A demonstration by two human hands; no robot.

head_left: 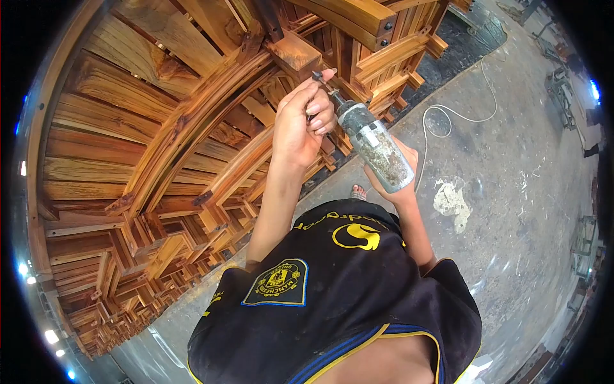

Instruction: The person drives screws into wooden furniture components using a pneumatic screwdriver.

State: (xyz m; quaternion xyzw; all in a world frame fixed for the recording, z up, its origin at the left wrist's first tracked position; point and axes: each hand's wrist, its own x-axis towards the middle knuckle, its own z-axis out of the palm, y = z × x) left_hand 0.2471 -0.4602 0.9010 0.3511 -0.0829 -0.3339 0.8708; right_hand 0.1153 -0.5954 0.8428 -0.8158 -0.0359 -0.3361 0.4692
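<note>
My right hand [401, 161] is wrapped round the grey body of a die grinder [377, 146], a worn cylindrical power tool with a black collar. Much of that hand is hidden behind the tool. A thin metal shaft runs from the collar up to a dark, pointed bit [316, 76]. My left hand [303, 118] is closed at this end, its thumb and fingertips right at the bit and shaft, the other fingers curled in. Just beyond the bit is the squared end of a wooden post [299, 56], part of stacked wooden furniture.
Varnished wooden furniture [102, 150] with slats and curved rails is stacked along the left and top. A pale cord [441, 107] loops over the grey concrete floor [499, 211]. A whitish patch [451, 202] marks the floor at the right. Metal equipment [563, 96] stands at the far right.
</note>
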